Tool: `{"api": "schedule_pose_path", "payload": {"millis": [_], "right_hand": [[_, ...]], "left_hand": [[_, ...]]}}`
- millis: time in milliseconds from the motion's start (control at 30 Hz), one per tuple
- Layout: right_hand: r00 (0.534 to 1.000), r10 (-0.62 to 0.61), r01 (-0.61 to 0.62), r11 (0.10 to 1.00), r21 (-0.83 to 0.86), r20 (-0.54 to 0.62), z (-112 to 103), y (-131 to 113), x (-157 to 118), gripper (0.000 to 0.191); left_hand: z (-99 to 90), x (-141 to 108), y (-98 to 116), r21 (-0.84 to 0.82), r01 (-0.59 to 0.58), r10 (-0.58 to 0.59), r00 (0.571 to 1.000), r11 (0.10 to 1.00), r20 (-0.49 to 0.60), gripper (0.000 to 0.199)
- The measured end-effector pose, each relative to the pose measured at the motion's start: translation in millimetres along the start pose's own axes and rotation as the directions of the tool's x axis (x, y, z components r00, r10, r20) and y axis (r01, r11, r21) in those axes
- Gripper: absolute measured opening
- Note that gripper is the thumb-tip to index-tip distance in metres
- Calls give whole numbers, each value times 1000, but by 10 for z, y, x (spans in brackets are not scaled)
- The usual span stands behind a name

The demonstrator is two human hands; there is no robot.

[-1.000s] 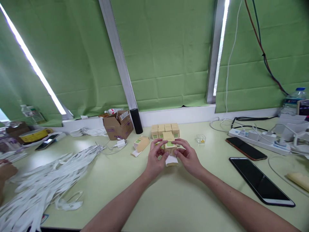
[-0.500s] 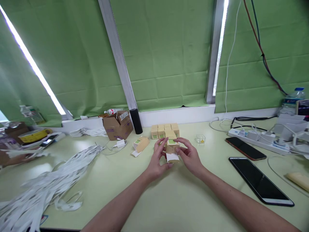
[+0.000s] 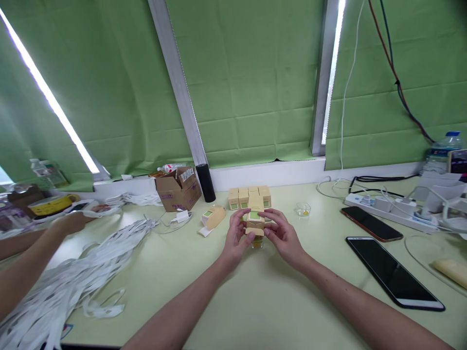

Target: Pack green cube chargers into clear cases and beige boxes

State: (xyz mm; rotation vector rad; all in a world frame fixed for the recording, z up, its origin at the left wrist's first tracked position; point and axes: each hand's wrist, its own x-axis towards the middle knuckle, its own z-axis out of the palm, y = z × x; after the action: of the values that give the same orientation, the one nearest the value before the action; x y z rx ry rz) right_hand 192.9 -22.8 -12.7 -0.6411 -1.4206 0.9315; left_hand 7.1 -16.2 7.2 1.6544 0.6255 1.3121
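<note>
Between my two hands is a small tan box (image 3: 255, 221) with a green label, its front flap folded up. My left hand (image 3: 235, 240) grips its left side, thumb against the flap. My right hand (image 3: 286, 236) holds the right side with bent fingers. Just below the box, a small clear dish (image 3: 257, 242) with something yellow in it shows on the table. Several closed tan boxes (image 3: 243, 197) stand in a row behind. An open tan box (image 3: 212, 219) lies to the left, and another clear dish (image 3: 302, 209) sits to the right.
Two phones (image 3: 394, 272) and a power strip (image 3: 392, 210) lie at the right. A cardboard box (image 3: 178, 189) and a black cylinder (image 3: 206, 183) stand at the back. White straps (image 3: 91, 262) cover the left side, where another person's arms (image 3: 44, 245) reach in.
The flap of the held box has swung up from hanging down, uncovering the clear dish below. The other person's arms have reached further in from the left.
</note>
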Motion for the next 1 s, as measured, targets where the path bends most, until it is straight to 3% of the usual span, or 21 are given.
{"api": "schedule_pose_path", "payload": {"millis": [233,1000], "right_hand": [[999,8,-9,999,38,40,15,-52,-24,40],[997,-26,26,1000,-2,74,39,-54,-38,41]], "left_hand": [[38,6,68,-60,60,-63,997,996,-38,64],[41,6,50,-51,55,-59,995,997,-85,53]]}}
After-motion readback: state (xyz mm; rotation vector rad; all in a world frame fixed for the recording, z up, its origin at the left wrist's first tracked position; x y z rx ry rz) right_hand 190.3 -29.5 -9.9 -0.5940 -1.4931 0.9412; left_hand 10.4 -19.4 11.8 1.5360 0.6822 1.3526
